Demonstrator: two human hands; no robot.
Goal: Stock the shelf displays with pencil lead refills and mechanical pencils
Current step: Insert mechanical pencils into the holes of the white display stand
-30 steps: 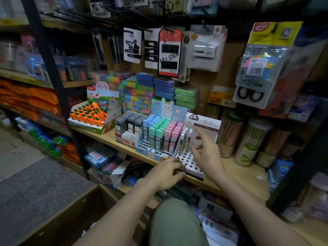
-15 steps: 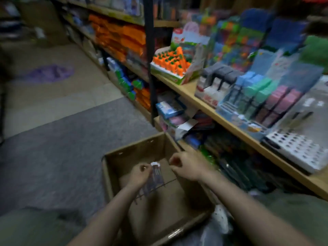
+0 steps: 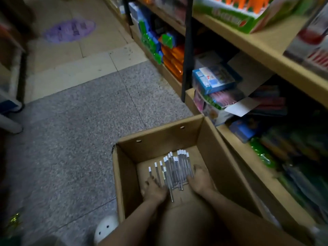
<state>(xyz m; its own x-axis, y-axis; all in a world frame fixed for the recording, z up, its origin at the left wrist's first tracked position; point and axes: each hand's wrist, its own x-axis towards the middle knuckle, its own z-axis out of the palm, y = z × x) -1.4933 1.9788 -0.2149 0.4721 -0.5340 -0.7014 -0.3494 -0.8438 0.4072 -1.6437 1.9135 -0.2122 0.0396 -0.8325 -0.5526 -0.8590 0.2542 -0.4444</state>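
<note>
In the open brown cardboard box [image 3: 159, 139], slim white-capped pencils [image 3: 174, 170] lie loose between my left hand [image 3: 154, 189] and right hand [image 3: 200, 179]; fingers spread, gripping nothing yet. I'd rake them together, tips aligned.

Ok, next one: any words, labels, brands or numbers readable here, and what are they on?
None can be read.
Green display box, top shelf: white lettering on its front, too blurred.
Blue box, lower shelf: printed front, too small and blurred.
Purple floor sticker: dark print, illegible.
Pencils in the carton: no text visible.
</note>
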